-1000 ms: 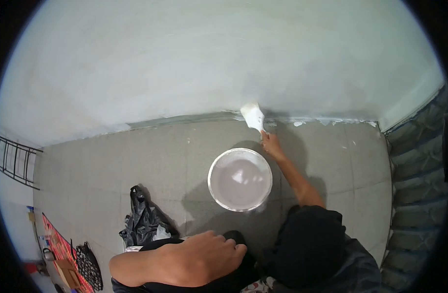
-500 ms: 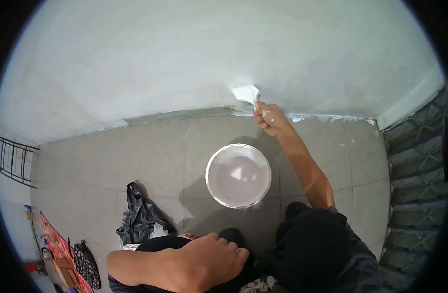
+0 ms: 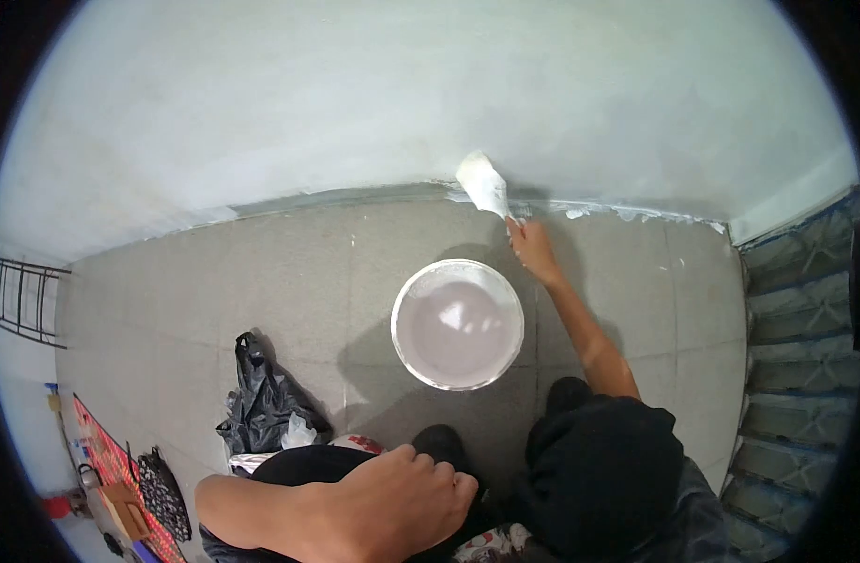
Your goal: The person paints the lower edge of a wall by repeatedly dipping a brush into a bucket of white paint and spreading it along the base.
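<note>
My right hand (image 3: 533, 250) is closed round the handle of a wide paintbrush (image 3: 484, 184), its head coated in white paint. The brush head is held up near the foot of the pale wall (image 3: 355, 94); whether it touches the wall I cannot tell. Below it on the floor stands a round white bucket (image 3: 402, 361), holding pale, greyish-white paint (image 3: 453, 328). My left hand (image 3: 406, 497) rests on my bent leg with its fingers curled in, and nothing shows in it.
A black plastic bag (image 3: 266, 403) lies on the tiled floor (image 3: 186, 310) left of the bucket. A metal folding gate (image 3: 796, 375) runs along the right side. At far left are a black metal rack (image 3: 26, 298), a red patterned cloth (image 3: 106, 436) and a patterned bag (image 3: 164, 493).
My right hand has drawn back from the wall, down and slightly right, and the brush has swung to a more upright slant. The view has shifted a little. My left hand stays on my leg.
</note>
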`<state>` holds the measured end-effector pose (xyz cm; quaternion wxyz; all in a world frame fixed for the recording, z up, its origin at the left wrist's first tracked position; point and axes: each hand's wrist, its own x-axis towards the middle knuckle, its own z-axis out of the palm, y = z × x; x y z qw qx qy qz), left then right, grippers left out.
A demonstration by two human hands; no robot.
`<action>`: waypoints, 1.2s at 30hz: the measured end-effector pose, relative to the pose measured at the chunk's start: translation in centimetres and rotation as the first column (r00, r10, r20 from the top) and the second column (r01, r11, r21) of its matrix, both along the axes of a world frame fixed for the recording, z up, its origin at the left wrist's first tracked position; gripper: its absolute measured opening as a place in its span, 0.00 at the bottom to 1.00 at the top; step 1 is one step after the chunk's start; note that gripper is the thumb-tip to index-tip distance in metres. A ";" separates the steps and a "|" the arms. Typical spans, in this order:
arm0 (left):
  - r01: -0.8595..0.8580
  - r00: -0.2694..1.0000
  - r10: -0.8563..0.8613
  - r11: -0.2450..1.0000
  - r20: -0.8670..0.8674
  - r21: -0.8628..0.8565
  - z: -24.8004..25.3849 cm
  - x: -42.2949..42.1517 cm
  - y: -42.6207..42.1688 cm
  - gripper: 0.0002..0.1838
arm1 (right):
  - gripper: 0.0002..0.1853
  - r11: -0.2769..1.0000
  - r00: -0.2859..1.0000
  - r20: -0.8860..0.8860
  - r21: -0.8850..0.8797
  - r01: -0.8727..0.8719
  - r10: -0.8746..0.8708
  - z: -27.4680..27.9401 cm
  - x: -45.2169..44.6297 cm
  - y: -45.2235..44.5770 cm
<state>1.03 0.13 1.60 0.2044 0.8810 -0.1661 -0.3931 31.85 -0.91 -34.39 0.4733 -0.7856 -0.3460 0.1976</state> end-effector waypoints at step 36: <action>-0.032 0.999 0.032 0.999 -0.027 -0.001 0.0 0.0 -0.5 0.13 | 0.21 0.991 0.961 0.249 -0.091 -0.100 0.120 -0.2 -2.3 6.3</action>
